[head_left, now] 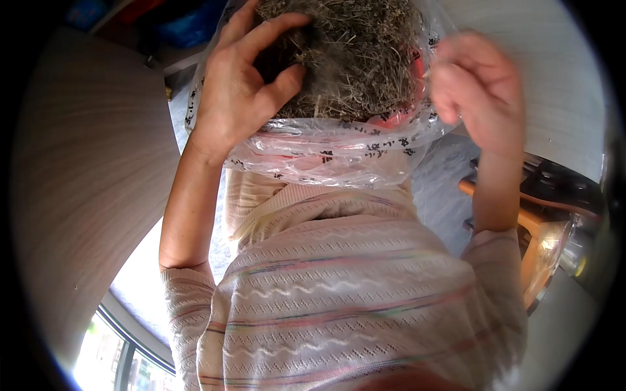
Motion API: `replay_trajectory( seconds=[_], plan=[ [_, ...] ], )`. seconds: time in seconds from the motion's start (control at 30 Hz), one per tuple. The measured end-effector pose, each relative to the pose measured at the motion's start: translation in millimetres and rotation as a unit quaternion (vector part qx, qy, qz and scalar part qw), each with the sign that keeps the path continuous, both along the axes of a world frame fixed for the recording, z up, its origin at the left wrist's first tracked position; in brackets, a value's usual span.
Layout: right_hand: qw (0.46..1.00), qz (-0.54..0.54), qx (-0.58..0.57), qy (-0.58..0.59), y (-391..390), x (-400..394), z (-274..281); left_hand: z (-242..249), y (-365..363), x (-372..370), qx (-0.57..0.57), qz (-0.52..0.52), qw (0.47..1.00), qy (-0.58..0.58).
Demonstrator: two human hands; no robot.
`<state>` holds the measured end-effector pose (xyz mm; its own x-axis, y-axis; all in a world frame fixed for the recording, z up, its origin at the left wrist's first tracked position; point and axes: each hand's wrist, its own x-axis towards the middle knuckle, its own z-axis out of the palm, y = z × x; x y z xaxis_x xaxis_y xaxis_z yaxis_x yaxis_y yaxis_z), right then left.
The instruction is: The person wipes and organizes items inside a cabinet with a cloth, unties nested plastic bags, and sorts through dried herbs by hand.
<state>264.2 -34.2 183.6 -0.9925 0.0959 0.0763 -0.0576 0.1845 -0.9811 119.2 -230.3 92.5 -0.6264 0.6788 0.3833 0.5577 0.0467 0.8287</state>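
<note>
A clear plastic bag [313,146] with black print and red parts lies open at the top of the view, over the person's lap. Dried brown plant material [365,58] fills it. My left hand [251,81] is over the bag's left side, thumb and fingers apart, fingertips at the edge of the dried plants, with nothing visible between them. Just right of the bag's edge is my right hand [479,88], its fingers curled and blurred by motion; whatever they may hold is too small to make out.
Wood-grain panels stand at the left [98,143] and the upper right [554,72]. A dark-topped wooden stool or chair [554,189] is at the right, beside a clear plastic-wrapped item [551,254]. Blue plastic [189,26] shows at the upper left, and a window [107,345] at the lower left.
</note>
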Motion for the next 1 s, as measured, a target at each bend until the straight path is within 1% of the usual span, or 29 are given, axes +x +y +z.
replay_trajectory(
  seconds=[0.03, 0.1, 0.13, 0.17, 0.2, 0.23, 0.27, 0.3, 0.37, 0.43, 0.47, 0.5, 0.57, 0.67, 0.8, 0.87, 0.9, 0.97, 1.0],
  plan=[
    [0.999, 0.001, 0.045, 0.001, -5, -7, -8, 2, -1, 0, -0.001, -0.004, 1.0, -0.003],
    [0.99, -0.066, 0.124, -0.016, -18, -18, -26, 12, -5, 0, -0.014, -0.007, 0.999, 0.033],
    [0.981, -0.05, 0.185, -0.041, -20, -19, -33, 19, -7, 2, -0.03, 0.0, 0.998, 0.048],
    [0.976, -0.017, 0.215, -0.027, -25, -18, -40, 27, -8, 4, -0.046, 0.007, 0.997, 0.063],
    [0.966, 0.036, 0.255, -0.009, -28, -15, -42, 38, -5, 11, -0.07, 0.023, 0.994, 0.076],
    [0.952, 0.09, 0.294, 0.008, -31, -12, -43, 38, -5, 12, -0.083, 0.033, 0.992, 0.087],
    [0.946, 0.122, 0.3, 0.0, -34, -9, -44, 38, -4, 14, -0.096, 0.042, 0.99, 0.099],
    [0.941, 0.131, 0.313, 0.001, -37, -7, -42, 39, -3, 15, -0.109, 0.051, 0.987, 0.111],
    [0.937, 0.128, 0.325, 0.011, -38, -4, -41, 31, -5, 9, -0.114, 0.043, 0.986, 0.115],
    [0.942, 0.098, 0.32, 0.007, -33, -2, -36, 15, -10, -3, -0.115, 0.021, 0.985, 0.127],
    [0.954, 0.06, 0.294, -0.015, -30, 0, -33, 7, -11, -6, -0.115, 0.008, 0.984, 0.135],
    [0.962, 0.024, 0.265, -0.05, -28, 1, -28, 2, -11, -3, -0.095, 0.018, 0.989, 0.115],
    [0.967, -0.034, 0.254, 0.003, -23, 1, -29, -3, -8, 4, -0.056, 0.037, 0.995, 0.076],
    [0.962, -0.1, 0.241, -0.074, -31, -1, -23, -1, -9, 4, -0.058, 0.033, 0.996, 0.062],
    [0.944, -0.077, 0.314, -0.058, -30, -2, -36, 0, -9, 4, -0.051, 0.029, 0.997, 0.057],
    [0.933, -0.075, 0.353, -0.002, -24, -4, -44, 1, -10, 4, -0.044, 0.023, 0.997, 0.064],
    [0.925, -0.074, 0.372, 0.026, -22, -5, -46, 1, -10, 4, -0.024, 0.014, 0.999, 0.046],
    [0.929, -0.102, 0.356, -0.018, -24, -5, -39, 2, -12, 5, 0.017, -0.005, 1.0, 0.011],
    [0.93, -0.116, 0.347, -0.039, -26, -5, -35, 3, -13, 6, 0.024, 0.005, 0.999, 0.047]
  ],
)
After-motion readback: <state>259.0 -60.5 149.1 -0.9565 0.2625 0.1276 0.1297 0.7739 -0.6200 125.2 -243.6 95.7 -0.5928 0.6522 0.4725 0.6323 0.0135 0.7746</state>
